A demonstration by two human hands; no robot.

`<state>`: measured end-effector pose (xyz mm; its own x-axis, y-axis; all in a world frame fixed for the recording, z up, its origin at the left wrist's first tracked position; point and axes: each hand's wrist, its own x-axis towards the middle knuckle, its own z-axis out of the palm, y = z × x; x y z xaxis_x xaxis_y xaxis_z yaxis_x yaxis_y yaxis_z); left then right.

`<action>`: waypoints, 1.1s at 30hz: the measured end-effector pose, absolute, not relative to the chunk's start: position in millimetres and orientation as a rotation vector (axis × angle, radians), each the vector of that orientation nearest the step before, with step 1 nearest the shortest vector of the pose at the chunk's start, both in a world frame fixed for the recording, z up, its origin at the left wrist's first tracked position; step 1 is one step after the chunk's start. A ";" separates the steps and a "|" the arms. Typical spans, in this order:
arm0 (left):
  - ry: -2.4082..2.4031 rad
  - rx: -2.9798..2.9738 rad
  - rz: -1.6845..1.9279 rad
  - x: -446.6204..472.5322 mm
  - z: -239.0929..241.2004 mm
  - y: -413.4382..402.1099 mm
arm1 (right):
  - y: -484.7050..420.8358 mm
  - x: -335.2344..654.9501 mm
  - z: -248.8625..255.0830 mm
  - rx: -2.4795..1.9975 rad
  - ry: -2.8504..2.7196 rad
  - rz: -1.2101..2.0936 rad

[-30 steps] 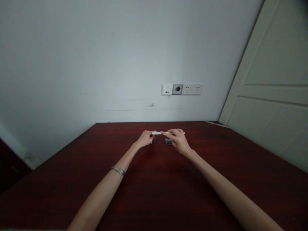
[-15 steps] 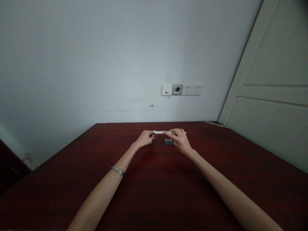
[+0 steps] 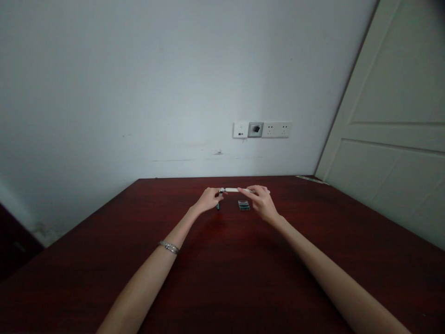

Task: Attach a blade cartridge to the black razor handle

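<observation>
A slim white handle (image 3: 232,189) is in my right hand (image 3: 261,200), which is closed around its right part. Its bare left end points at my left hand (image 3: 207,199). Between the thumb and fingers of that hand is a small silver-and-dark piece (image 3: 221,191), too small to name surely. The handle's left end is right beside this piece; whether they touch I cannot tell. Below my left fingertips a narrow dark object (image 3: 218,206) shows, partly hidden by the hand. A small clear case (image 3: 244,205) with dark contents lies on the table between my hands.
The dark red wooden table (image 3: 222,278) reaches back to a pale wall (image 3: 174,93). Sockets and a switch plate (image 3: 261,130) sit on the wall. A pale panelled door (image 3: 392,130) leans in at the right, and a thin strip (image 3: 311,179) lies at the far right corner.
The white handle and my right hand have shifted slightly right, and more of the silver-and-dark piece shows at my left fingertips. The clear case stays where it was.
</observation>
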<state>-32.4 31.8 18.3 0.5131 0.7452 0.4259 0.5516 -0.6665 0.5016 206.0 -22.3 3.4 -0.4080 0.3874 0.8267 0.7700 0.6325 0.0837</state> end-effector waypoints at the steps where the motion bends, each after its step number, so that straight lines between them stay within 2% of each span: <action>1: 1.090 2.450 0.911 -33.5 18.9 31.8 | -21.8 208.2 3.2 -0.915 -2.010 -0.587; 23: 1.124 2.494 0.911 -27.8 20.2 26.8 | -29.7 194.2 8.3 -0.898 -2.043 -0.631; 28: 1.062 2.423 1.057 -30.7 28.3 29.6 | -23.0 212.3 3.7 -0.945 -2.054 -0.674; 33: 1.109 2.299 1.019 -29.9 24.2 33.3 | -22.5 213.9 4.9 -0.967 -1.986 -0.607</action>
